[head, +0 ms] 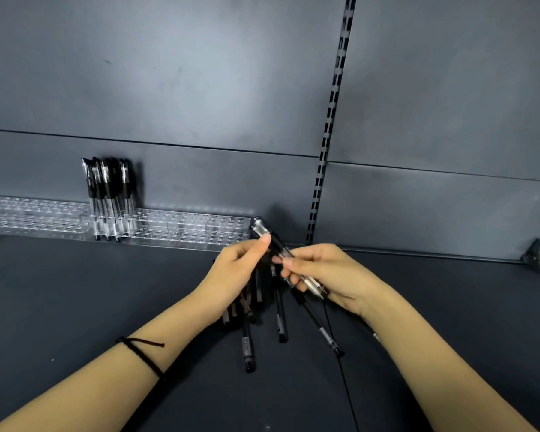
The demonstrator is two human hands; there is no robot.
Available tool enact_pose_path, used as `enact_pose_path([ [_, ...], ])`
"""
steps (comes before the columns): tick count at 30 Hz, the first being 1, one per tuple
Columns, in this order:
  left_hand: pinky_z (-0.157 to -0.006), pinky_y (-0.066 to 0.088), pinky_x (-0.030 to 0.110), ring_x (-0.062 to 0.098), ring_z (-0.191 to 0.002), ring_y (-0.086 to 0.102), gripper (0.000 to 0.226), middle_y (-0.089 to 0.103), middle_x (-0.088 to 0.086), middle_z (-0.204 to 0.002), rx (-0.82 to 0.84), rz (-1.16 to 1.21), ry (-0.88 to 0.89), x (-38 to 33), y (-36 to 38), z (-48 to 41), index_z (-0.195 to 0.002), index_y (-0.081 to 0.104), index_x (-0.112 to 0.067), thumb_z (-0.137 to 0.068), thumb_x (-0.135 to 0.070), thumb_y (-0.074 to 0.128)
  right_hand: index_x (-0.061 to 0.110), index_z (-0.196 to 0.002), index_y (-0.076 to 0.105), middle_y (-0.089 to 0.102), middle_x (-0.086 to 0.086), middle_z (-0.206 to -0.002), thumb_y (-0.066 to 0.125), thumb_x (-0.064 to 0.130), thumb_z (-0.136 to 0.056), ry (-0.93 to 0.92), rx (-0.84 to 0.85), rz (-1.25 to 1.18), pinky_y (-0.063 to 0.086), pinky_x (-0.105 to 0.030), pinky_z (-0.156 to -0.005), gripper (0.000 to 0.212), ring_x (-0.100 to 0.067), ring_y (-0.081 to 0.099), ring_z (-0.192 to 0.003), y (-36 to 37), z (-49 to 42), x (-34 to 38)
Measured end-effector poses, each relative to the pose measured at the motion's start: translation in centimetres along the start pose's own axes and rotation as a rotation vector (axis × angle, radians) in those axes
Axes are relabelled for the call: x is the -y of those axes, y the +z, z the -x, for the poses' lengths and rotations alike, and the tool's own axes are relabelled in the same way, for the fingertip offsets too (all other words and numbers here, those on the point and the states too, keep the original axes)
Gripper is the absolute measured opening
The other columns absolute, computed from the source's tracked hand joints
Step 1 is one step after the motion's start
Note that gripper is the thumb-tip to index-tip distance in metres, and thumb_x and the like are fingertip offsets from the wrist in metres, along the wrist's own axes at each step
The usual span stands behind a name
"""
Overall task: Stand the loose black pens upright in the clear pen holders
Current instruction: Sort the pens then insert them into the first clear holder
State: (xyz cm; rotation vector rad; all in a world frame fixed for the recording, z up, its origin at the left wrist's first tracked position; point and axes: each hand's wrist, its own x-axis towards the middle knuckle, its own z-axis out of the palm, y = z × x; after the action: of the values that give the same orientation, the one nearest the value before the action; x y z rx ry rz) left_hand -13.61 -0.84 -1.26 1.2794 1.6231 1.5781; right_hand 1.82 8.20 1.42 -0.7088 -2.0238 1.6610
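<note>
Centre frame, your left hand (231, 272) and right hand (328, 272) both pinch one black pen (260, 229), its long axis slanting upper left to lower right; the clear pen holders (184, 227) sit further left, nearer your left hand.

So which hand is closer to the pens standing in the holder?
Left. The left hand sits right of the standing pens, nearer them; the right hand is farther right. Both grip loose pens.
</note>
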Motion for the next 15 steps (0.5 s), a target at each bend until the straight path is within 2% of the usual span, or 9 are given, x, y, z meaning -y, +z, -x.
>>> enact_pose_path([
  [2,-0.098,0.043,0.028,0.012,-0.106,0.065,0.041,0.074,0.000,-0.105,-0.004,0.182,-0.008,-0.1,0.0,-0.1,-0.097,0.070,-0.002,-0.097,-0.038,0.050,-0.001,-0.106,0.069,0.068,-0.003,-0.078,0.063,0.012,-0.092,-0.004,0.072,0.044,0.050,-0.019,-0.062,0.020,-0.008,0.060,-0.067,1.0,0.2,0.1],
  [3,-0.098,0.044,0.029,0.014,-0.108,0.066,0.039,0.074,0.002,-0.109,-0.003,0.257,-0.005,-0.2,0.0,-0.1,-0.093,0.068,0.000,-0.099,-0.032,0.048,0.001,-0.105,0.071,0.070,-0.006,-0.083,0.063,0.016,-0.092,-0.006,0.084,0.072,0.052,-0.021,-0.068,0.021,-0.010,0.063,-0.072,1.2,0.3,0.2],
  [6,-0.086,0.053,0.026,0.016,-0.104,0.068,0.029,0.073,0.008,-0.110,0.013,0.512,-0.048,-0.7,0.1,-0.1,-0.089,0.061,-0.008,-0.102,-0.024,0.041,0.011,-0.095,0.075,0.073,-0.010,-0.090,0.063,0.029,-0.093,-0.027,0.023,0.169,0.056,-0.027,-0.080,0.022,-0.014,0.067,-0.081,0.8,0.2,0.1],
  [8,-0.078,0.058,0.027,0.020,-0.096,0.072,0.029,0.075,0.012,-0.101,0.004,0.675,-0.108,-0.9,0.0,-0.3,-0.091,0.057,-0.009,-0.104,-0.025,0.037,0.010,-0.090,0.073,0.072,-0.007,-0.083,0.061,0.029,-0.094,-0.010,-0.075,0.131,0.057,-0.029,-0.079,0.023,-0.013,0.066,-0.075,0.3,0.0,0.0],
  [10,-0.068,0.060,0.030,0.020,-0.077,0.074,0.028,0.075,0.010,-0.085,-0.036,0.756,-0.165,-1.0,0.0,-0.3,-0.091,0.054,-0.009,-0.104,-0.025,0.035,0.011,-0.087,0.072,0.069,-0.003,-0.078,0.063,0.029,-0.093,-0.008,-0.159,0.141,0.056,-0.024,-0.071,0.021,-0.011,0.063,-0.070,0.2,-0.2,-0.3],
  [12,-0.051,0.056,0.028,0.014,-0.053,0.064,0.024,0.067,0.002,-0.067,-0.073,0.757,-0.195,-1.0,-0.1,-0.3,-0.093,0.049,-0.010,-0.105,-0.026,0.036,0.015,-0.092,0.072,0.067,0.003,-0.080,0.068,0.034,-0.088,-0.045,-0.249,0.374,0.049,-0.013,-0.065,0.020,-0.005,0.060,-0.070,0.1,-0.4,-0.7],
  [13,-0.044,0.050,0.026,0.011,-0.045,0.053,0.023,0.058,0.000,-0.062,-0.073,0.772,-0.205,-1.0,-0.2,-0.3,-0.093,0.048,-0.012,-0.105,-0.027,0.036,0.019,-0.100,0.070,0.066,0.006,-0.088,0.071,0.038,-0.085,-0.057,-0.272,0.527,0.045,-0.009,-0.066,0.025,-0.002,0.058,-0.074,0.2,-0.4,-1.0],
  [15,-0.037,0.037,0.020,0.007,-0.040,0.037,0.024,0.045,-0.002,-0.060,-0.054,0.820,-0.234,-0.9,-0.4,-0.4,-0.090,0.048,-0.013,-0.105,-0.029,0.037,0.021,-0.120,0.062,0.060,0.005,-0.111,0.075,0.045,-0.079,-0.046,-0.229,0.748,0.044,-0.015,-0.081,0.049,-0.005,0.055,-0.096,0.2,-0.5,-1.6],
])
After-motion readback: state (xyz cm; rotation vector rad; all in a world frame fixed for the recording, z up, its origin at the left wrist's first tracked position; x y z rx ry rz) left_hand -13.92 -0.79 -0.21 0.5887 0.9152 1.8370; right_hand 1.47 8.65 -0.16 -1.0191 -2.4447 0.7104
